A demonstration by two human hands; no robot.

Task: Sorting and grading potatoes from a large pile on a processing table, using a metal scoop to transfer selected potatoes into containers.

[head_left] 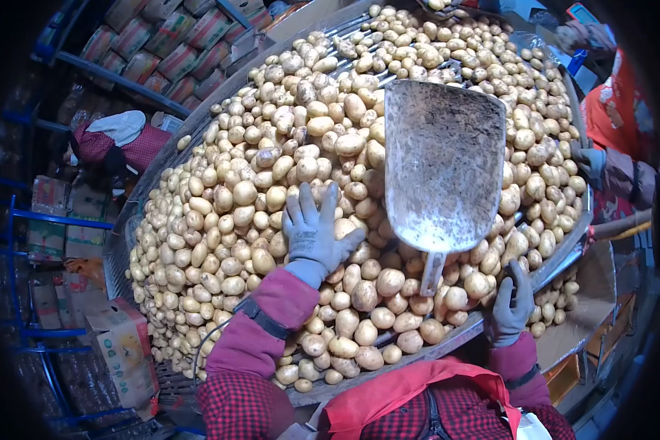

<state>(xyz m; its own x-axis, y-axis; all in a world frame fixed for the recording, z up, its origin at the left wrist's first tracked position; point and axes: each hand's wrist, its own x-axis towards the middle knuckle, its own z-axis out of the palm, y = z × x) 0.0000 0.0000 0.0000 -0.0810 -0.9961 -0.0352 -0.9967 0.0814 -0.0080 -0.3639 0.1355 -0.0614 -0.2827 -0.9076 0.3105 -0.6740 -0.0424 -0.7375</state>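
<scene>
My left hand (314, 236), in a grey glove, lies palm down on a heap of potatoes (220, 242) with its fingers spread. It grips nothing. My right hand (511, 306), gloved alike, is at the near right rim of the big metal-edged sorting table (458, 334). Its thumb and fingers are apart beside the potatoes, with none visible in its grasp. Between and beyond my hands a large, dirt-stained metal scoop (447, 161) rests on the heap, its short handle (433, 275) pointing toward me. Neither hand touches the scoop.
Co-workers stand at the right, one with a gloved hand (590, 163) at the table's edge, and another person (128, 139) is at the left. Blue metal racks (66, 216) and stacked cartons (158, 55) line the left. An open cardboard box (565, 312) with potatoes sits beyond my right hand.
</scene>
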